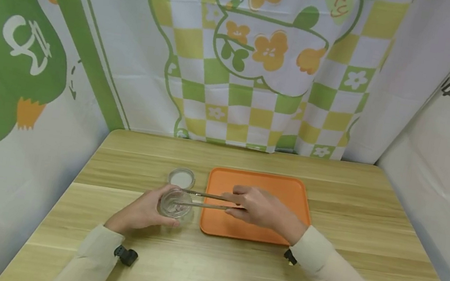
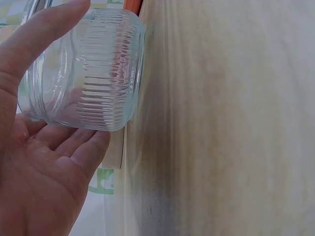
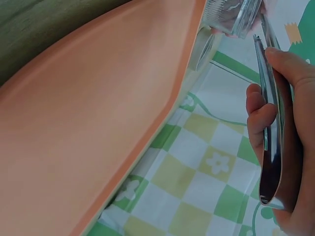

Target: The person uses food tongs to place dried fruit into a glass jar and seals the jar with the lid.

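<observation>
My left hand [image 1: 140, 210] holds a clear glass jar [image 1: 173, 208] on the table, thumb on one side and fingers round the other. In the left wrist view the jar [image 2: 103, 69] has ribbed sides, and something small and reddish shows near its bottom; I cannot tell what. My right hand [image 1: 262, 209] grips metal tongs [image 1: 208, 205], reaching across from the right. Their two arms stand apart, and the tips are at the jar's mouth. In the right wrist view the tongs [image 3: 271, 132] lie between thumb and fingers.
An orange tray [image 1: 254, 233] lies right of the jar, under my right hand. Just behind the jar is a round lid [image 1: 181, 179] with a clear rim. Patterned cloth [image 1: 238, 113] hangs behind the wooden table [image 1: 221, 277], with more cloth on both sides.
</observation>
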Available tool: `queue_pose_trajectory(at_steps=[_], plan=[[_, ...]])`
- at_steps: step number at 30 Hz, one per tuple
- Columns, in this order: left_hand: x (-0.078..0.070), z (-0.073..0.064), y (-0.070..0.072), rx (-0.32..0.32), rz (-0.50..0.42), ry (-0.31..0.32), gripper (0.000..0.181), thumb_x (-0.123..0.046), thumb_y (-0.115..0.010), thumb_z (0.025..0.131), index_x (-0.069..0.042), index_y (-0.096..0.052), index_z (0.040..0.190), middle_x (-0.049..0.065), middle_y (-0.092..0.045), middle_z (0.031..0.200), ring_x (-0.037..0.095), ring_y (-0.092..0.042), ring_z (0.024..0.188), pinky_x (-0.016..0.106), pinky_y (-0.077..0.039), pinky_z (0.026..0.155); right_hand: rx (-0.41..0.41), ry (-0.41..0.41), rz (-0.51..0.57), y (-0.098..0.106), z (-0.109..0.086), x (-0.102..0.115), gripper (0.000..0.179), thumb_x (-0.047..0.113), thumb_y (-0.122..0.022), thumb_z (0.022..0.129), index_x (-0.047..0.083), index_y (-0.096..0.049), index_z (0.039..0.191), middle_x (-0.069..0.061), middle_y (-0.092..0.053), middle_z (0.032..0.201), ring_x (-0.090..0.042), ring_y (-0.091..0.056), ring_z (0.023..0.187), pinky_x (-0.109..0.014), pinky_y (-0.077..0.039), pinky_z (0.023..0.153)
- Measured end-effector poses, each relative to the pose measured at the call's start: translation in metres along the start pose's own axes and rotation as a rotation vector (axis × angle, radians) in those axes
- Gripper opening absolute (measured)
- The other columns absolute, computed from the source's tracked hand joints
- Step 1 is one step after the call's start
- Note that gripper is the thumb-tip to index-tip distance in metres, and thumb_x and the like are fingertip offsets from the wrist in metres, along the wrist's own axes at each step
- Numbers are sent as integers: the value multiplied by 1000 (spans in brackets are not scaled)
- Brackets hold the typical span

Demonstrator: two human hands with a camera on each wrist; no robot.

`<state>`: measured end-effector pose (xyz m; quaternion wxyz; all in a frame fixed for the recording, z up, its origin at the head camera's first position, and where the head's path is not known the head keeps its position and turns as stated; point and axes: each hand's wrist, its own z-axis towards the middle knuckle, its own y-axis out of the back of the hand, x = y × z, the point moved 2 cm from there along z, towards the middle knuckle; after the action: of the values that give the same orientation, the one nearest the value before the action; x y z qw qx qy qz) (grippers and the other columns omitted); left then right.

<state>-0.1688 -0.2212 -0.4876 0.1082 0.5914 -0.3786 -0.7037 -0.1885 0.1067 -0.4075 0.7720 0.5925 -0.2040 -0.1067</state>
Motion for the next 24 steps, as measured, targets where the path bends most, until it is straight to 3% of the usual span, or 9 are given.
queue_pose_trajectory(at_steps=[7,13,24], plan=[[-1,0,0,3,-1,5,90,-38,-96,77,-17,-50,152,12,-67,137,28,-65,122,52,-50,104,-51,-78,-1,8,-21,-9,40,30,-74,100,11,-72,135,0,-59,87,-1,-49,64,-15,-43,57],[0,1,0,4,6,11,89,-40,-96,76,-19,-51,150,10,-66,139,28,-63,124,52,-50,105,-129,-131,57,14,-47,-22,41,25,-77,98,6,-72,134,0,-59,83,4,-37,59,-16,-39,53],[-1,0,0,7,-6,9,89,-39,-96,77,-17,-51,150,11,-66,140,29,-63,125,52,-50,105,-213,-203,50,17,-95,-46,42,17,-84,92,4,-73,130,0,-63,85,4,-37,62,-17,-41,53]])
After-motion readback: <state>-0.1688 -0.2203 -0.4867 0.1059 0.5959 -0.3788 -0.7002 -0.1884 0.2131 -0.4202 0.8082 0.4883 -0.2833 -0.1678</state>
